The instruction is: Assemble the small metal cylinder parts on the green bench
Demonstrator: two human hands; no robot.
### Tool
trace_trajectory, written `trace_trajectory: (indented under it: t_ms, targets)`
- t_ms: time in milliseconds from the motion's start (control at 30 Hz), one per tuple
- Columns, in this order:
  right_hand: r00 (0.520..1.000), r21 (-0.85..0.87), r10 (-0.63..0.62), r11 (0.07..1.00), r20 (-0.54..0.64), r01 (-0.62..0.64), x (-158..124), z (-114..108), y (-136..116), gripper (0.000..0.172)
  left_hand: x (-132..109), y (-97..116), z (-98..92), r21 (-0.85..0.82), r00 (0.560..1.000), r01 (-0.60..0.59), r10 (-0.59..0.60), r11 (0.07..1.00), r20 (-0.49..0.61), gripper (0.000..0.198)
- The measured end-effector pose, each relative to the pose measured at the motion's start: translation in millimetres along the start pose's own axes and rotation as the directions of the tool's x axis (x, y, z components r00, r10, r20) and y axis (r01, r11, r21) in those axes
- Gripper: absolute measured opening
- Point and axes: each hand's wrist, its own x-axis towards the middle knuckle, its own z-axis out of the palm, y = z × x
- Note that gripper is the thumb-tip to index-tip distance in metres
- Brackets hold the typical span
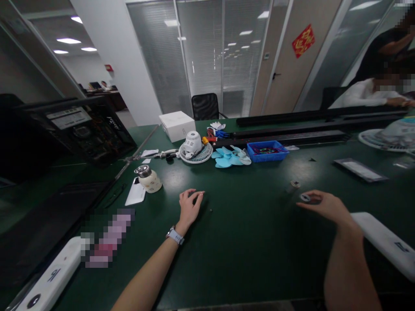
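Observation:
My left hand (189, 206), with a watch (175, 235) on its wrist, hovers over the middle of the green table. Its thumb and forefinger come together at the tips; whatever they pinch is too small to name. A tiny dark piece (211, 210) lies on the table just right of it. Over on the right, my right hand (329, 208) is closed at the fingertips around a small disc-like part (305, 197) with a pale rim and dark centre. Beyond those fingertips stands a small metallic cylinder (294, 185), slightly blurred.
Farther back are a white fan housing (193, 144), light-blue fan blades (225, 157), a blue tray (269, 156) of small parts and a white box (177, 125). A cream flask (149, 179) stands left. White devices (385, 242) lie at both sides. People sit and stand far right.

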Motion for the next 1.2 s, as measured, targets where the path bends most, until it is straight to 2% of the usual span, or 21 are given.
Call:
trace_trajectory:
  t_ms: [100,200,267,333,367,400,433,467,500,533,567,600,667,767,867,967,1033,1067,1133,1200]
  targets:
    - [0.998,0.017,0.06,0.998,0.009,-0.06,-0.5,2.8,13.0,0.037,-0.6,0.9,-0.2,-0.004,1.0,0.0,0.0,1.0,0.002,0.032]
    - [0.998,-0.03,0.018,0.999,-0.059,-0.02,-3.4,-3.6,-0.7,0.042,-0.6,0.2,0.5,-0.012,1.0,0.002,-0.002,1.0,-0.013,0.032]
    - [0.974,-0.097,-0.019,0.995,-0.227,-0.003,-6.7,-9.7,-30.0,0.049,0.0,-1.1,1.3,-0.02,0.999,0.012,-0.013,1.0,-0.041,0.035]
    - [0.901,-0.102,-0.071,0.994,-0.428,0.03,-10.7,-7.4,-75.7,0.049,0.9,-2.3,1.9,-0.028,0.997,0.03,-0.032,0.999,-0.075,0.037]
    - [0.859,-0.065,-0.107,0.994,-0.5,0.087,-13.0,-0.4,-102.5,0.046,1.3,-2.7,2.0,-0.031,0.995,0.04,-0.042,0.999,-0.091,0.039]
    - [0.865,-0.008,-0.16,0.984,-0.476,0.178,-15.5,11.0,-130.0,0.039,1.6,-3.0,2.1,-0.034,0.993,0.047,-0.05,0.998,-0.102,0.039]
    - [0.895,0.064,-0.227,0.96,-0.385,0.271,-18.4,26.7,-156.3,0.033,1.9,-3.1,2.1,-0.036,0.992,0.051,-0.055,0.998,-0.112,0.04]
    - [0.932,0.146,-0.285,0.936,-0.226,0.321,-21.5,46.0,-180.0,0.029,2.0,-3.1,2.1,-0.038,0.991,0.052,-0.056,0.998,-0.121,0.041]
    - [0.942,0.228,-0.333,0.916,-0.028,0.33,-24.8,67.4,-199.8,0.03,2.0,-3.0,2.1,-0.038,0.99,0.05,-0.054,0.998,-0.127,0.041]
    - [0.921,0.287,-0.364,0.905,0.139,0.315,-27.9,89.7,-215.3,0.034,2.0,-2.9,2.0,-0.037,0.99,0.045,-0.05,0.998,-0.133,0.041]
    - [0.89,0.302,-0.377,0.906,0.255,0.297,-30.7,111.5,-226.4,0.037,2.0,-2.8,1.9,-0.035,0.99,0.039,-0.043,0.999,-0.138,0.041]
    - [0.868,0.291,-0.381,0.911,0.318,0.293,-32.9,131.4,-233.7,0.039,2.1,-2.7,1.8,-0.033,0.989,0.031,-0.036,0.999,-0.142,0.041]
    - [0.866,0.227,-0.372,0.923,0.334,0.309,-35.6,163.3,-240.8,0.04,2.3,-2.7,1.7,-0.032,0.988,0.017,-0.021,0.999,-0.151,0.04]
    - [0.894,0.155,-0.351,0.935,0.278,0.319,-37.0,187.5,-245.2,0.032,2.8,-2.7,1.5,-0.029,0.988,0.004,-0.008,1.0,-0.154,0.038]
    - [0.899,0.167,-0.352,0.934,0.262,0.317,-35.9,184.1,-246.1,0.022,2.8,-3.1,1.5,-0.019,0.989,0.009,-0.012,1.0,-0.147,0.038]
    - [0.919,0.184,-0.359,0.926,0.164,0.329,-29.8,152.3,-228.6,0.023,2.8,-4.3,1.7,-0.019,0.99,0.028,-0.03,0.999,-0.141,0.04]
    - [0.935,0.143,-0.355,0.925,-0.004,0.352,-22.8,119.2,-199.5,0.025,2.9,-5.2,2.2,-0.021,0.99,0.031,-0.034,0.999,-0.137,0.041]
    - [0.929,0.097,-0.347,0.928,-0.126,0.36,-19.2,101.5,-180.1,0.027,3.0,-5.7,2.6,-0.02,0.99,0.03,-0.032,0.999,-0.134,0.042]
    - [0.881,-0.022,-0.293,0.951,-0.37,0.307,-14.0,68.6,-135.7,0.029,3.3,-6.5,3.6,-0.011,0.991,0.032,-0.033,0.999,-0.129,0.043]
    - [0.822,-0.121,-0.223,0.975,-0.524,0.188,-13.3,43.5,-91.3,0.033,3.6,-7.2,4.5,-0.001,0.992,0.041,-0.04,0.999,-0.121,0.043]
